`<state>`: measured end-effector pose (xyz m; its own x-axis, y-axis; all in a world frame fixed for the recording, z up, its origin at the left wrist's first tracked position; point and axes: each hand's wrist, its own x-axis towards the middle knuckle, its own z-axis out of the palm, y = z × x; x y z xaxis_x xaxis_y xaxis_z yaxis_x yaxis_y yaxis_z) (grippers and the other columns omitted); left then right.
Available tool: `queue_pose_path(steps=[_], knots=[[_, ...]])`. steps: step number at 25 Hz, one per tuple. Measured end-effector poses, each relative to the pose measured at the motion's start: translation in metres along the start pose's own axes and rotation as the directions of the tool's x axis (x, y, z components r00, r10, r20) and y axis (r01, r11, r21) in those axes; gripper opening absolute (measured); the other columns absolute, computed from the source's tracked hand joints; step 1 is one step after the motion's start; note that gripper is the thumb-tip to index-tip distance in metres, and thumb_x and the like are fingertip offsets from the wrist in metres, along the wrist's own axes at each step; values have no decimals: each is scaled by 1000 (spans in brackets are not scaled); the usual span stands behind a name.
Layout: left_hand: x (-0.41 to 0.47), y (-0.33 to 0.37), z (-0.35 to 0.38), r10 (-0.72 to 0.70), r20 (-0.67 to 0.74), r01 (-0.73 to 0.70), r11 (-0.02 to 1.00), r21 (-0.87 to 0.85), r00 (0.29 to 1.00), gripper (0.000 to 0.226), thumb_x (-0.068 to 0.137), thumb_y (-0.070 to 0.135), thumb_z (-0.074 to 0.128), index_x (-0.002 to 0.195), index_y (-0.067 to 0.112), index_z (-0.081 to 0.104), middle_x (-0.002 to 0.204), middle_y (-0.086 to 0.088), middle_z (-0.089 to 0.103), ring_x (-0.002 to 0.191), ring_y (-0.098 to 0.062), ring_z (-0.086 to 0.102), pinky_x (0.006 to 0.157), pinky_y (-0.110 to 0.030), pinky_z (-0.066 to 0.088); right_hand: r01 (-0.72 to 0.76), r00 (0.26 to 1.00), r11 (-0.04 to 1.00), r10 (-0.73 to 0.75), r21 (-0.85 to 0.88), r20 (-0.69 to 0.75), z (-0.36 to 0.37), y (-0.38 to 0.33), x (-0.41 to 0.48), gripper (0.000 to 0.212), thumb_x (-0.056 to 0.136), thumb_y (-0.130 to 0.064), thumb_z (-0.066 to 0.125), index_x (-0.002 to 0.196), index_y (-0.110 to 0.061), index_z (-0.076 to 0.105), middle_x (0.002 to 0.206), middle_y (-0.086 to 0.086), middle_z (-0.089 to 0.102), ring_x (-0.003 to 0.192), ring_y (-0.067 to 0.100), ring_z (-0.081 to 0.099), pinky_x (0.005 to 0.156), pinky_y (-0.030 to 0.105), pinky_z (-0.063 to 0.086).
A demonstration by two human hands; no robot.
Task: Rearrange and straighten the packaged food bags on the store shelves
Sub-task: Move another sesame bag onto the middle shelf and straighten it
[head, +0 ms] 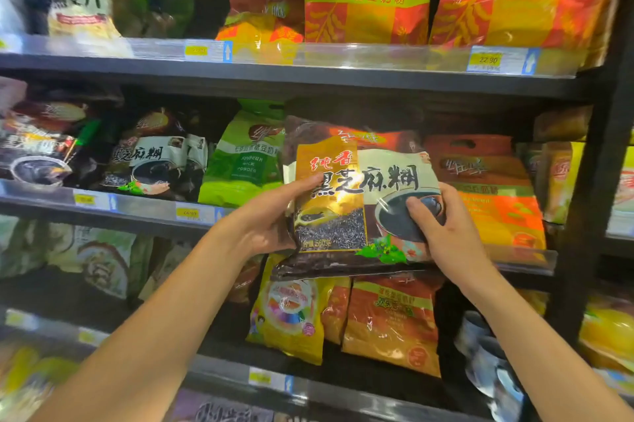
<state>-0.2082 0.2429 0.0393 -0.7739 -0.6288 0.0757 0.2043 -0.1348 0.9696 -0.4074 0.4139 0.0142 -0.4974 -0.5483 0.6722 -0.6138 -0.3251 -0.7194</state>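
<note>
Both arms reach up: left hand (pixel 274 219) and right hand (pixel 442 226) grip a glossy, crinkled sesame bag (pixel 360 195) by its sides, fingers curled, in front of the middle shelf (pixel 144 205).

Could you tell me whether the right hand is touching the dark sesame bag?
Touching. The head view shows the right hand gripping the dark sesame bag at its lower right edge, thumb lying on the bag's front.

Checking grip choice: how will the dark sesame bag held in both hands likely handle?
Probably floppy: the sesame bag wrinkles between the left hand and right hand. Its glossy film glares, so likely slippery. It may slump when stood upright.
</note>
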Motion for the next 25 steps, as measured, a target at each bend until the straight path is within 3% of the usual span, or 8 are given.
queue_pose_path(steps=[2, 6, 10, 17, 21, 25], knots=[[-9, -15, -9, 46, -52, -47, 998, -28, 998, 58, 77, 39, 84, 128, 14, 70, 120, -14, 77, 108, -31, 76, 87, -46, 64, 11, 999, 1000, -12, 29, 34, 8, 8, -20, 34, 99, -24, 64, 131, -25, 52, 112, -16, 67, 95, -7, 69, 69, 14, 56], [-27, -51, -26, 175, -169, -187, 981, -59, 970, 44, 87, 25, 77, 127, 7, 69, 109, -18, 79, 83, -28, 79, 72, -42, 66, -15, 998, 998, 11, 60, 61, 32, 27, -57, 46, 95, -24, 69, 136, -30, 49, 119, -18, 65, 104, -7, 67, 74, 12, 56], [-49, -79, -55, 243, -223, -254, 967, -21, 944, 47, 82, 28, 76, 126, 13, 68, 116, -16, 78, 104, -34, 76, 88, -47, 63, -99, 992, 991, 91, 86, 91, 59, 42, -84, 49, 92, -26, 73, 134, -35, 50, 120, -19, 67, 104, -10, 66, 77, 12, 55], [-94, -99, -114, 267, -297, -273, 962, 21, 917, 48, 91, 27, 71, 135, 10, 62, 125, -18, 74, 116, -40, 70, 100, -54, 56, -186, 960, 979, 162, 87, 230, 118, 40, -119, 36, 96, -27, 69, 128, -33, 55, 113, -23, 67, 96, -19, 62, 73, 1, 47], [-125, -96, -151, 251, -356, -259, 966, 27, 900, 42, 95, 23, 69, 135, 10, 62, 122, -17, 76, 114, -39, 71, 95, -52, 60, -203, 942, 974, 167, 99, 291, 157, 25, -136, 30, 96, -28, 68, 124, -33, 59, 106, -27, 71, 97, -15, 64, 74, 3, 48], [-162, -88, -194, 240, -384, -238, 970, 54, 892, 41, 95, 24, 69, 132, 9, 63, 120, -18, 76, 109, -37, 73, 91, -49, 62, -228, 930, 968, 185, 103, 319, 206, 3, -153, 29, 96, -26, 69, 122, -32, 59, 111, -20, 69, 92, -17, 64, 72, 3, 48]])
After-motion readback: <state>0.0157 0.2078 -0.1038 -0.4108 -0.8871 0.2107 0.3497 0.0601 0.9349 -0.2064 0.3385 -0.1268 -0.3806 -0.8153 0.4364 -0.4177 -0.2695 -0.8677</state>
